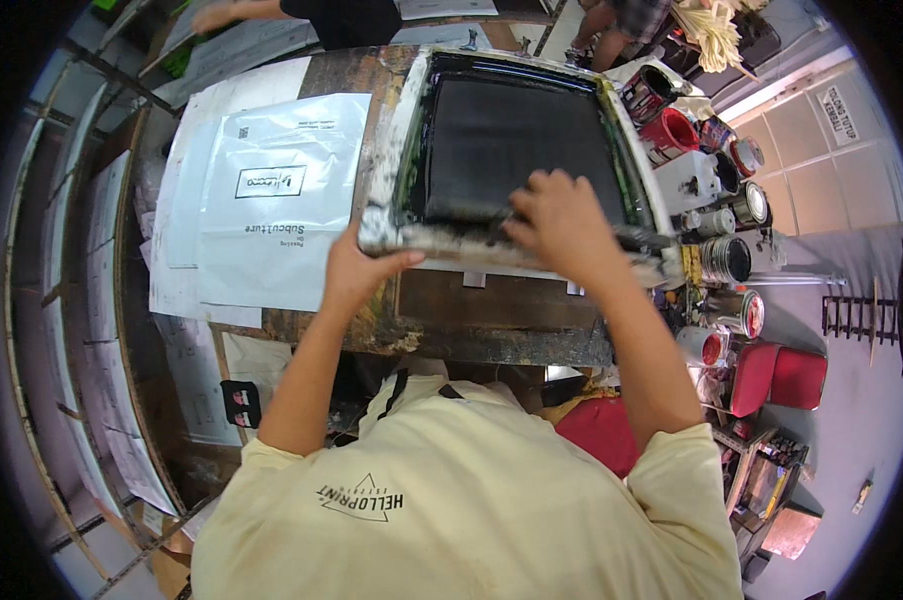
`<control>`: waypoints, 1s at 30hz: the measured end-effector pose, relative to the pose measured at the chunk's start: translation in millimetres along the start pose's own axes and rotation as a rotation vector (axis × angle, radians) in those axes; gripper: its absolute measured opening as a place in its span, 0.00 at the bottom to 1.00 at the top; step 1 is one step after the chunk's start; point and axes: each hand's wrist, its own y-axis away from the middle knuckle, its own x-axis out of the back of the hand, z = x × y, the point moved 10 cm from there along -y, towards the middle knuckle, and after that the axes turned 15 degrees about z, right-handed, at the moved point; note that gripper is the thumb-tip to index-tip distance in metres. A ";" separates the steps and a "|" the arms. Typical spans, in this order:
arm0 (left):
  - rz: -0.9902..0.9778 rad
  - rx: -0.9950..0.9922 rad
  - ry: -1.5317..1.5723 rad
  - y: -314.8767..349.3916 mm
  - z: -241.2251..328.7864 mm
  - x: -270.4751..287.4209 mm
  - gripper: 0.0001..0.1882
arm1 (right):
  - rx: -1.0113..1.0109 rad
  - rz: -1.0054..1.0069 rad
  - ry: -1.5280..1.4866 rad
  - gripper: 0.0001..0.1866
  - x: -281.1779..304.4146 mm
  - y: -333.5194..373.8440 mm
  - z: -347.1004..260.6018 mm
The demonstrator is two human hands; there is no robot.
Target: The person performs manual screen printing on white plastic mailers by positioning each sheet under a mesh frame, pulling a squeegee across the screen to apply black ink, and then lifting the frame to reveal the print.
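Two bare hands on the go here, both working at an ink-stained screen frame (pixel 396 150) that sits over the far right part of a grubby wooden surface (pixel 442 325). Left grip (pixel 357 270) is closed on the frame's near-left corner, thumb lying along the near edge, other fingers mostly hidden. Right grip (pixel 564 228) is curled around a dark bar (pixel 487 226) near the frame's near side, on top of the black inked panel (pixel 517 140). Just left of the frame there's a white plastic bag (pixel 322 165) with black print, lying flat. Off to the right, a bunch of messy cans (pixel 670 135), plus a red chair (pixel 780 378) further down.
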 end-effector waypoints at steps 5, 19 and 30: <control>0.144 -0.499 -0.644 1.3 -90.3 -9.3 0.41 | -0.224 -0.063 -0.239 0.20 -139.0 81.2 -14.7; 0.074 -0.365 -0.743 -1.8 -146.4 -7.5 0.58 | -0.112 0.212 -0.085 0.25 -227.8 -94.7 102.6; 0.033 -0.179 -0.366 -2.7 -105.3 -9.4 0.50 | -0.026 0.167 -0.178 0.20 -211.3 -231.4 217.9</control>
